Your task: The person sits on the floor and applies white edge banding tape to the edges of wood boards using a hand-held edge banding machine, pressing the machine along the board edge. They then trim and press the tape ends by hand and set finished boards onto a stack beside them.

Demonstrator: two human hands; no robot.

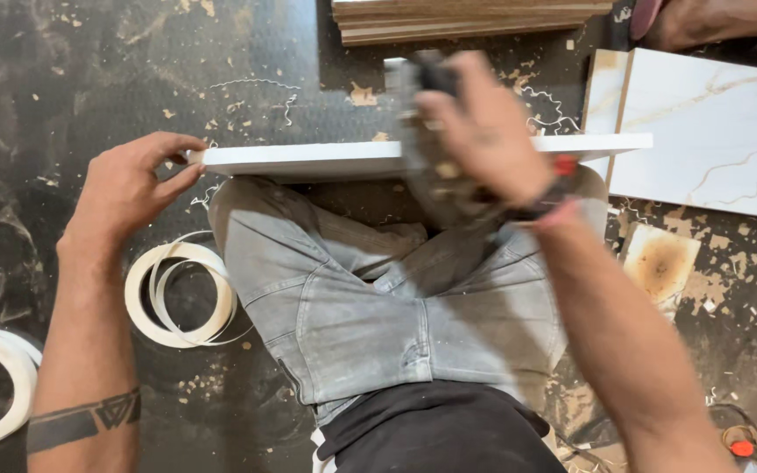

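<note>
A long white board (326, 159) lies edge-up across the person's grey-trousered knees (378, 289), spanning nine to three o'clock, its narrow top face pale and smooth. The left hand (129, 188) pinches its nine o'clock end. The right hand (484, 131), blurred, is clenched around a dark tool (427, 105) that cannot be made out, hiding the board beneath. A coil of white edging tape (181, 293) lies at seven o'clock.

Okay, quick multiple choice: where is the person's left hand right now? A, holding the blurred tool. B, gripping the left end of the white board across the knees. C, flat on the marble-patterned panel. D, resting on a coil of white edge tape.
B: the left hand pinches the left end of the white board, while the edge tape coil lies untouched on the floor below it.
</note>
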